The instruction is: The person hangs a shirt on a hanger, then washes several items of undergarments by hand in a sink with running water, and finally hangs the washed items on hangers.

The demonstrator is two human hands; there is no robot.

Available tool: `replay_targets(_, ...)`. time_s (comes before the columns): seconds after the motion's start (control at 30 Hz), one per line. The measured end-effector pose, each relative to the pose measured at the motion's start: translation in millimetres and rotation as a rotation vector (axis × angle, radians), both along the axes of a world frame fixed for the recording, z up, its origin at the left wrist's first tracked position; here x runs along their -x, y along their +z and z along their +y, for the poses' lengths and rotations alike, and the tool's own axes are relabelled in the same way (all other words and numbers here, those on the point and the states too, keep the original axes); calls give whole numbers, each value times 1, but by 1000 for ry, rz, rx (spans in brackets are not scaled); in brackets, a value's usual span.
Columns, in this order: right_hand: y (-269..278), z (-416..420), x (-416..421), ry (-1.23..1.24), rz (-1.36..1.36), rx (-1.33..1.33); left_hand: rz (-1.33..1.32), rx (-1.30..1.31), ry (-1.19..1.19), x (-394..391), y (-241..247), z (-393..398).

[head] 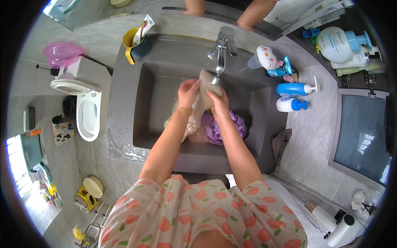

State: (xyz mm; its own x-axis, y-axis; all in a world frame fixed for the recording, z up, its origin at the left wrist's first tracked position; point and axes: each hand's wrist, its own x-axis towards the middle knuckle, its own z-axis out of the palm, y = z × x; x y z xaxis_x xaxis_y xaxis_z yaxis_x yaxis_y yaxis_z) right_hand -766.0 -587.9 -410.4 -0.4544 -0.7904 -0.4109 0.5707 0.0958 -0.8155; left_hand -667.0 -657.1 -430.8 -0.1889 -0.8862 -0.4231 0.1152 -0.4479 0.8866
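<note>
My left hand [188,94] pinches the edge of a wet cream-coloured cloth [205,83] between thumb and fingers. On its other side, my right hand [219,103] grips the same cloth. The cloth is spread just below the spout of a chrome faucet [220,59], over the grey sink basin [152,96]. More pale, soaked fabric [194,122] hangs down below my left hand into the basin. A bunched purple cloth [238,124] lies in the basin beneath my right forearm, with a pinkish part beside it. Some of the fabric is hidden by my forearms.
A yellow-and-dark cup [141,46] with a toothpaste tube stands at the back left. To the right are a blue pump bottle [291,89], a white pump bottle [287,104] and a fluffy white item [267,57]. A toilet [88,114] is at the left.
</note>
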Motion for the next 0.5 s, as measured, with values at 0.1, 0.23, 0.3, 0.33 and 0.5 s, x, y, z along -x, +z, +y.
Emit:
replay_targets(0.1,-4,5,-4,89,-552,18,593,-558,-201,-13,1,-13)
replay_targets(0.23,-1,13,-20,63,-705,29,722,-591,-373,-4,9,-18)
replay_targets(0.3,-1,14,-12,197,-561,-61,711,-556,-431,-3,9,-27)
replay_targets(0.33,2,14,-8,255,-486,-84,684,-536,-448,-2,10,-29)
replay_targets(0.5,13,3,11,561,19,-176,546,-292,-393,8,12,-31)
